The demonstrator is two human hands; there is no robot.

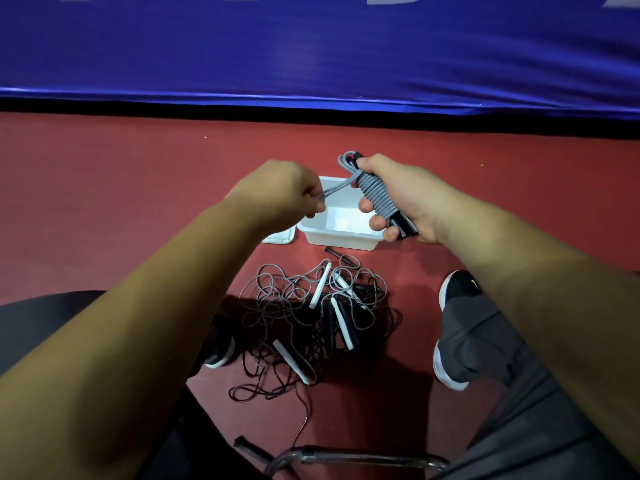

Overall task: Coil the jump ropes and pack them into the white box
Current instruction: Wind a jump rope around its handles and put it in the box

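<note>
While half-coiled, grey rope (375,194) in both grips (287,192) (401,199).

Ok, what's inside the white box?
No rope shows on the visible floor of the white box. Its far corners are covered by the left hand, the right hand and the grey jump rope they hold.

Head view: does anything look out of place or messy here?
The loose jump ropes lie in a tangled heap on the floor before the white box, cords crossing, handles pointing every way. The held grey rope looks neatly wound.
</note>
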